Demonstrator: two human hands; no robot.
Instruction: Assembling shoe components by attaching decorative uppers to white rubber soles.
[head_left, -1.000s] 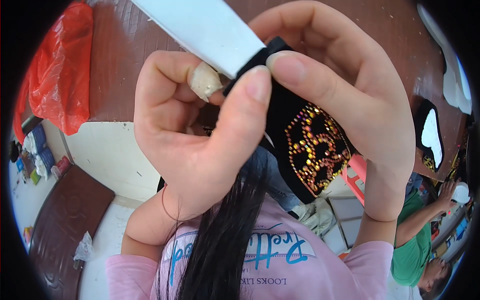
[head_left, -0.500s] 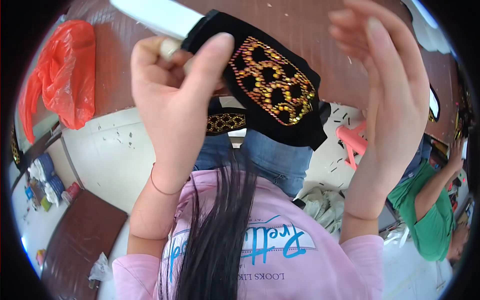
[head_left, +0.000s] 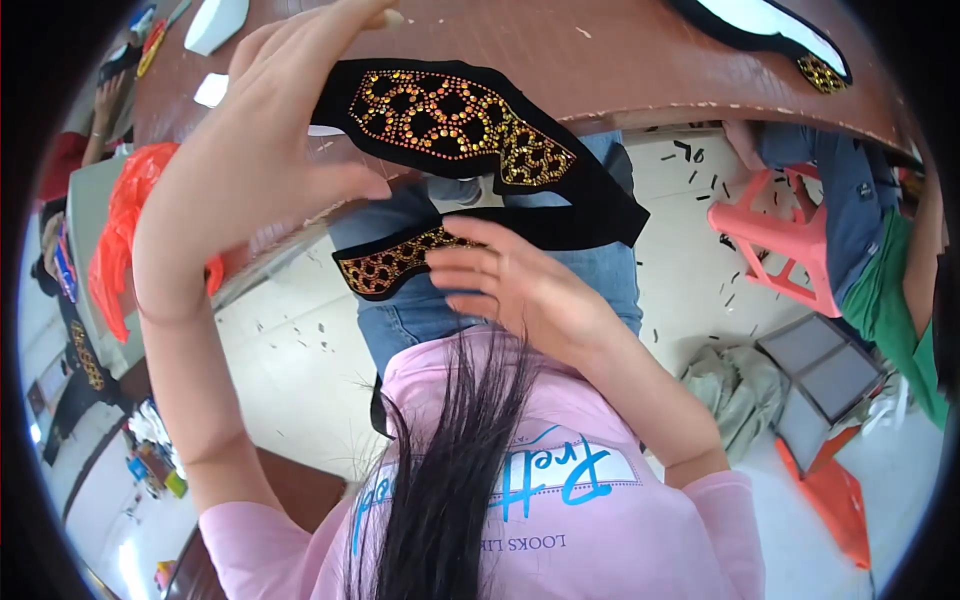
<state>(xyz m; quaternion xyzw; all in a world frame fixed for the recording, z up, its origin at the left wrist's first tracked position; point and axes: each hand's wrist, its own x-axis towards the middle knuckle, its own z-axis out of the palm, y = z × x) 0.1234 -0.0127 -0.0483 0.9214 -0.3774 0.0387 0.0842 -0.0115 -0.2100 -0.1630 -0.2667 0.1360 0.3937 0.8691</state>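
Note:
A curved black fabric band studded with gold and orange rhinestones lies across the near table edge and hangs over my thighs. Its wide, densely studded panel is on the upper branch; a narrower studded end rests over my jeans. My left hand is raised beside the panel's left end, fingers stretched and thumb apart, with nothing seen in it; it hides that end of the band. Over the lower branch, my right hand has its fingers spread, the tips overlapping the studded end. Whether they touch it I cannot tell.
The brown table spans the far side, with a white piece and another studded black band. A red plastic bag hangs at left. At right stand a pink stool and a person in green. Black scraps litter the floor.
My left hand has let go of the band and moved left. My right hand has come down from the upper right to the lower branch. The view has shifted too.

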